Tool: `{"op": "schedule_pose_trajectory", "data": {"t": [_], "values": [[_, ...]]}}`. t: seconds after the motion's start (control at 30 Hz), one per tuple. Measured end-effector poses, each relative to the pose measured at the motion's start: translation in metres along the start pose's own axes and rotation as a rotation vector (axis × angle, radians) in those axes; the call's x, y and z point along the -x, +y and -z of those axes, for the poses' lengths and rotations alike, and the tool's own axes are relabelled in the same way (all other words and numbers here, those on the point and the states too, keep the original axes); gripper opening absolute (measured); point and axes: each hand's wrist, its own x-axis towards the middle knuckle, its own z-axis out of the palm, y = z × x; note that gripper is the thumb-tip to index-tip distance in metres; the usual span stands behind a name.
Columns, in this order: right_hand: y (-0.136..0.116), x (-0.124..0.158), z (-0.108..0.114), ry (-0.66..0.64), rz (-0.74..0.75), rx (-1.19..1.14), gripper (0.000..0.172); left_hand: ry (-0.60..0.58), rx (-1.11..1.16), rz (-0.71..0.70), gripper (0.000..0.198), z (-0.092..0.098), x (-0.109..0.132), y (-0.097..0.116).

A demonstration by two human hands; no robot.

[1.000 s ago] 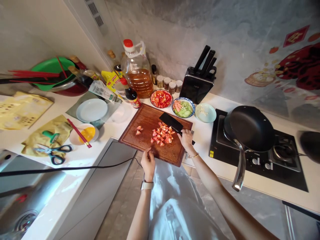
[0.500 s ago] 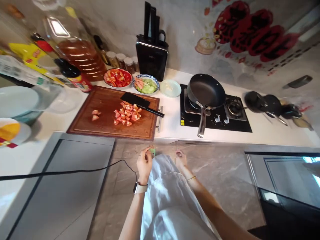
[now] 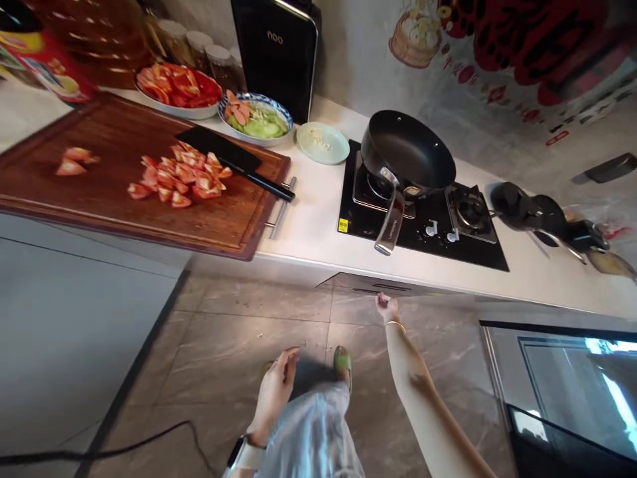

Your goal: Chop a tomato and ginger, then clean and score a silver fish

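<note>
Curled fingers of the right hand [image 3: 388,308] are seen near the slotted cabinet front [image 3: 423,291] below the stove [image 3: 478,255], any grip impossible to tell, while the left hand's [image 3: 275,388] are held loosely bent and slightly parted above the floor [image 3: 223,318], chopped tomato [image 3: 185,174] being spread beside a cleaver [image 3: 223,150] on the board [image 3: 199,229].

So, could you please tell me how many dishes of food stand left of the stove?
3: the red-filled dish behind the cutting board, the blue-rimmed dish right of it, and the pale green plate beside the stove.
</note>
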Motion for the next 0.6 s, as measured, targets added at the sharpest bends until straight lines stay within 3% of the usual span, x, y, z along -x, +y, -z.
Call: {"op": "schedule_pose_trajectory", "data": {"t": [0.13, 0.3, 0.43, 0.53, 0.6], "values": [[0.004, -0.057, 0.02, 0.001, -0.106, -0.066, 0.016, -0.019, 0.004, 0.014, 0.026, -0.04, -0.019, -0.012], [0.019, -0.094, 0.038, -0.039, -0.148, -0.116, 0.013, -0.028, -0.005, 0.013, 0.028, -0.108, -0.057, 0.019], [0.037, -0.089, 0.057, -0.035, -0.187, -0.112, 0.019, 0.051, 0.031, -0.062, 0.027, -0.163, -0.083, 0.064], [0.052, -0.065, 0.081, -0.044, -0.232, -0.088, 0.018, 0.14, -0.021, -0.18, 0.025, -0.192, -0.1, 0.09], [0.063, -0.043, 0.1, -0.059, -0.253, -0.073, 0.019, 0.156, -0.089, -0.245, 0.026, -0.208, -0.112, 0.096]]}}
